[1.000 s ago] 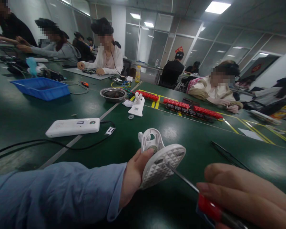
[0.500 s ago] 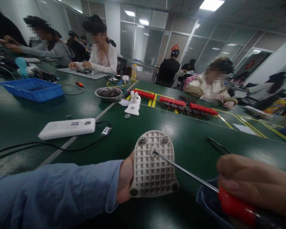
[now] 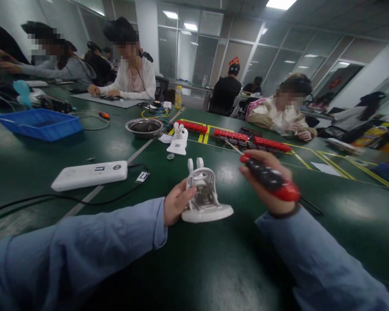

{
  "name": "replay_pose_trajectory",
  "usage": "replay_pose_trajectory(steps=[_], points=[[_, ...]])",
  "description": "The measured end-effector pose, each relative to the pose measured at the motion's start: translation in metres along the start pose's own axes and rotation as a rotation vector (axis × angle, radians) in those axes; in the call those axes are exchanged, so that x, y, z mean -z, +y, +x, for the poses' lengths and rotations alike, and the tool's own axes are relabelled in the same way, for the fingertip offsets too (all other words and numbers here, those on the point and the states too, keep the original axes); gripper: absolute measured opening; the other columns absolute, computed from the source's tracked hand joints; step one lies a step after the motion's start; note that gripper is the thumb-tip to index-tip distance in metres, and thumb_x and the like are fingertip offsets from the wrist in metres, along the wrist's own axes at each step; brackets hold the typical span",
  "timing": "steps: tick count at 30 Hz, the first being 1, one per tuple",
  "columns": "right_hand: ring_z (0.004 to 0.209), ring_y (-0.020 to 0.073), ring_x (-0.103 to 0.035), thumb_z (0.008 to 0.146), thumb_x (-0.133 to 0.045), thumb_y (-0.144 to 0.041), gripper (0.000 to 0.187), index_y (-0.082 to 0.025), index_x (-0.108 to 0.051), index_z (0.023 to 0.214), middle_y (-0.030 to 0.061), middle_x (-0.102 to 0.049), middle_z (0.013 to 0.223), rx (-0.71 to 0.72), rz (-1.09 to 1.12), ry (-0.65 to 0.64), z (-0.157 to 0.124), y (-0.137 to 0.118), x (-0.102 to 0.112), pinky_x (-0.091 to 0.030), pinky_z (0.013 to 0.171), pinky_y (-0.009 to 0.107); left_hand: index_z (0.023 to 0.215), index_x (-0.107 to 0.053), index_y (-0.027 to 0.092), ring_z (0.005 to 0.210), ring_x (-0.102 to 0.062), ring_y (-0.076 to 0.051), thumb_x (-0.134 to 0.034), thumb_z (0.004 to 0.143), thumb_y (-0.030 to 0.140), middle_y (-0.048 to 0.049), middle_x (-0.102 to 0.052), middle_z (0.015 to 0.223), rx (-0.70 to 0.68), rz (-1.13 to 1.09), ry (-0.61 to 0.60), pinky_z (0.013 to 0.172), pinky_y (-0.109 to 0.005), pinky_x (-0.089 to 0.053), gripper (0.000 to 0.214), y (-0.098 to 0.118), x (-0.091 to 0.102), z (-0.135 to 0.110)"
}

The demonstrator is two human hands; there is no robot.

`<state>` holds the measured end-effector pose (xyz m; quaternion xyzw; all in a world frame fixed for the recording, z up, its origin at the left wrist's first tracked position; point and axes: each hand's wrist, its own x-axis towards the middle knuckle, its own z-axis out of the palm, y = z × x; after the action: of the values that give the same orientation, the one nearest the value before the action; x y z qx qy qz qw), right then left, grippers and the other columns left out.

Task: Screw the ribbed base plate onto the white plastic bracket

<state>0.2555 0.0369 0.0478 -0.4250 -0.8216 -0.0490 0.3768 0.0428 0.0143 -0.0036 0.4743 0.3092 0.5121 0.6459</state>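
My left hand point(image 3: 176, 201) grips a white plastic bracket point(image 3: 203, 198) that stands upright on its flat base on the green table point(image 3: 214, 268). My right hand point(image 3: 266, 183) is closed around a screwdriver with a red and black handle point(image 3: 270, 179). The thin metal shaft points away from me, toward the far side, and the hand hovers just right of the bracket without touching it. Both forearms wear blue sleeves.
A white power bank point(image 3: 90, 174) with a black cable lies to the left. A second white bracket point(image 3: 178, 140), a metal bowl point(image 3: 144, 126), a blue tray point(image 3: 39, 124) and red strips point(image 3: 253, 141) sit farther back. Several people work at the far edges.
The bracket was tipped with its ribbed underside toward me and the screwdriver tip against it. Now it stands on its base, and my right hand has lifted the screwdriver away, shaft pointing outward.
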Motion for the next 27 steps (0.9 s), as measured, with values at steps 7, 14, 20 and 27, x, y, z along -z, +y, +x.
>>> replay_pose_trajectory(steps=[7, 14, 20, 27], points=[[0.086, 0.0198, -0.057, 0.086, -0.045, -0.022, 0.036, -0.020, -0.043, 0.122, 0.0072, -0.059, 0.101, 0.114, -0.275, -0.563, -0.010, 0.026, -0.053, -0.045, 0.069, 0.027, 0.097, -0.057, 0.012, 0.078, -0.049, -0.021, -0.053, 0.068, 0.048, -0.0070, -0.053, 0.086, -0.263, 0.434, -0.268, 0.075, -0.029, -0.036, 0.047, -0.016, 0.014, 0.011], [0.088, 0.0175, -0.056, 0.086, -0.043, -0.019, 0.034, -0.024, -0.045, 0.120, 0.0045, -0.060, 0.099, 0.143, -0.329, -0.626, -0.014, 0.028, -0.063, -0.042, 0.070, 0.024, 0.108, -0.044, 0.014, 0.091, -0.049, -0.023, -0.053, 0.067, 0.035, -0.0086, -0.052, 0.099, -0.371, 0.888, -0.523, 0.084, -0.037, -0.038, 0.046, -0.008, 0.016, 0.010], [0.088, 0.0195, -0.056, 0.087, -0.041, -0.018, 0.035, -0.025, -0.044, 0.121, 0.0063, -0.059, 0.102, 0.162, -0.373, -0.653, -0.019, 0.027, -0.063, -0.041, 0.066, 0.025, 0.109, -0.042, 0.010, 0.099, -0.049, -0.025, -0.057, 0.057, 0.019, -0.0136, -0.053, 0.105, -0.484, 1.229, -0.596, 0.089, -0.037, -0.037, 0.055, -0.003, 0.015, 0.006], [0.085, 0.0193, -0.058, 0.087, -0.037, -0.015, 0.044, -0.026, -0.033, 0.129, 0.0067, -0.061, 0.098, 0.110, -0.377, -0.663, -0.021, 0.023, -0.060, -0.042, 0.065, 0.026, 0.122, -0.035, 0.010, 0.120, -0.034, -0.030, -0.064, 0.060, 0.046, -0.0188, -0.038, 0.129, -0.462, 1.574, -0.573, 0.099, -0.043, -0.028, 0.078, 0.015, 0.034, -0.012]])
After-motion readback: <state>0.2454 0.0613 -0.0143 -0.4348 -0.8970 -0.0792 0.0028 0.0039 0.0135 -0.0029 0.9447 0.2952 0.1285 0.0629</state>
